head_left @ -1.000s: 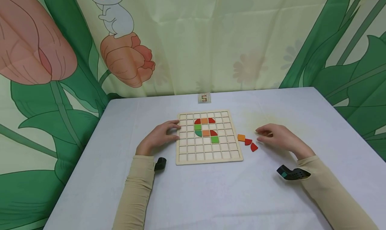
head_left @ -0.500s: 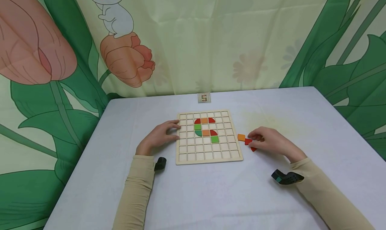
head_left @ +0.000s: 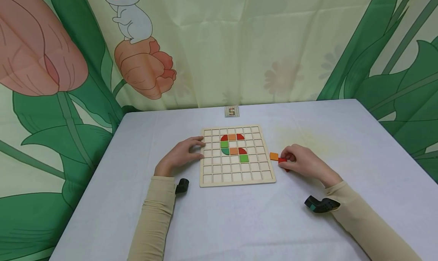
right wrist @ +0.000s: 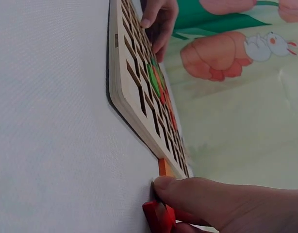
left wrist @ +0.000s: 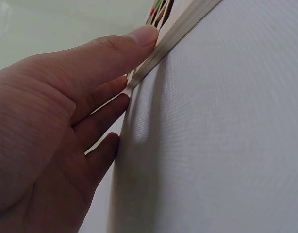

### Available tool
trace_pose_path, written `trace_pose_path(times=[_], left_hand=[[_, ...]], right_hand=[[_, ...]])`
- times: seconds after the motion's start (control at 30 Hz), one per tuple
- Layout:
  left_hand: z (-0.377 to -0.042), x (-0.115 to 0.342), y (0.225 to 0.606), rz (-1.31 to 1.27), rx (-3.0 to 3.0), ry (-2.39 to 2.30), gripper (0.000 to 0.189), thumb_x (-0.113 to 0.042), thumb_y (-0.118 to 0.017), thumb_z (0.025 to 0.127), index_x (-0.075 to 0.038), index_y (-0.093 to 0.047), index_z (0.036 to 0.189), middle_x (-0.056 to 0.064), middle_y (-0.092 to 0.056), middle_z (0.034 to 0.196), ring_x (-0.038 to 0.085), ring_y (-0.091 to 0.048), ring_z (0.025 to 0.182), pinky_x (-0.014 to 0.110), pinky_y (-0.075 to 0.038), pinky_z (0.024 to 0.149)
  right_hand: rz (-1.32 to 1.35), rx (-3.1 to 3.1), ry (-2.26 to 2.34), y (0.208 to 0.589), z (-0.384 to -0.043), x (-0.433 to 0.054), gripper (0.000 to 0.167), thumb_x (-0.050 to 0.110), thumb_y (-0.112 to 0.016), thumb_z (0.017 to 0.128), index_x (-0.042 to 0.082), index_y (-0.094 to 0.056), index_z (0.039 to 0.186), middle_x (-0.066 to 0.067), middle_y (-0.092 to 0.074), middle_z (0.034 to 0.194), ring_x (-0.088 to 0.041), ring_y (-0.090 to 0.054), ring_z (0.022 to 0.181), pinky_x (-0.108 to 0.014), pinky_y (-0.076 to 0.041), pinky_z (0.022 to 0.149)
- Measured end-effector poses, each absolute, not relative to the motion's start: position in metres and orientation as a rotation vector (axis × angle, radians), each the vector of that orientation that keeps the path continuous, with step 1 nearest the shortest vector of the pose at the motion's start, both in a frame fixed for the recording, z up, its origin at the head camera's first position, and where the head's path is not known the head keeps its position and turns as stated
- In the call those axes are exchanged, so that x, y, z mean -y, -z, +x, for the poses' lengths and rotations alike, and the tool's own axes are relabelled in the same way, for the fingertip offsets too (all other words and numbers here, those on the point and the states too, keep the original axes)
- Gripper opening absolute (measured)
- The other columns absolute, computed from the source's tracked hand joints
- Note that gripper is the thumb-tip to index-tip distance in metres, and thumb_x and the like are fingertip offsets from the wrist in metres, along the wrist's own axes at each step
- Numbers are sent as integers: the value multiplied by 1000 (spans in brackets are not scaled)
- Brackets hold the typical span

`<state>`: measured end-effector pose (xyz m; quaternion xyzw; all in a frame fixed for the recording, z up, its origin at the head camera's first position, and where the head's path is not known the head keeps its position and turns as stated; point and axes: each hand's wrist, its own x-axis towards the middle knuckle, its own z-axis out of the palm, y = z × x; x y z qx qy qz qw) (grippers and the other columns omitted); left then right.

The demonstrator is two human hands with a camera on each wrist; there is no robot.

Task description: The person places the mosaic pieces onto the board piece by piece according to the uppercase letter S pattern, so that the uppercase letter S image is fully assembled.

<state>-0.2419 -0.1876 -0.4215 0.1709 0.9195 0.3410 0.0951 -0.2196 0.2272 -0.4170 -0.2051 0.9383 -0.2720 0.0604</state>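
Note:
A wooden grid board (head_left: 212,169) lies flat on the table with red, orange and green tiles set in several of its squares. At the board's left edge, my left hand (head_left: 179,154) rests with thumb and fingers spread and fairly straight; its thumb (left wrist: 145,36) touches the rim in the left wrist view. Right of the board, my right hand (head_left: 304,160) has curled fingers and pinches a red quarter-round tile (head_left: 282,160) at the table. Another red tile (head_left: 287,170) is mostly hidden under that hand. An orange square tile (head_left: 274,156) lies between board and hand.
A small pattern card (head_left: 232,111) lies at the table's far edge, behind the board. The white-covered table (head_left: 219,223) backs onto a printed curtain (head_left: 219,44). A black wrist camera (head_left: 321,204) sits at the right cuff, another camera (head_left: 182,185) at the left.
My right hand has moved left and slightly down from beside the loose tiles, and its fingers have come onto a red one. My left hand and the board have stayed in place.

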Motion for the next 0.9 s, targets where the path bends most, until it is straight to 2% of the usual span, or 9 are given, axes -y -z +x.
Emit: trace_pose_path(times=[0.37,0.9], left_hand=[[-242,189,422,522,-2733,-1008,44,-21,-74,88,-8,-63,128,4,-40,153,24,-29,144,42,-26,116],[-242,188,423,508,-2731,-1009,44,-21,-74,88,-8,-63,128,2,-40,153,23,-29,144,42,-26,116]], right_hand=[[-592,-2879,767,410,-222,-239,21,6,-69,85,-2,-68,105,-11,-58,96,-23,-52,82,-33,-48,68],[-623,-2887,795,411,-222,-241,24,6,-71,86,-2,-70,109,-12,-60,101,-24,-57,86,-38,-49,75]])
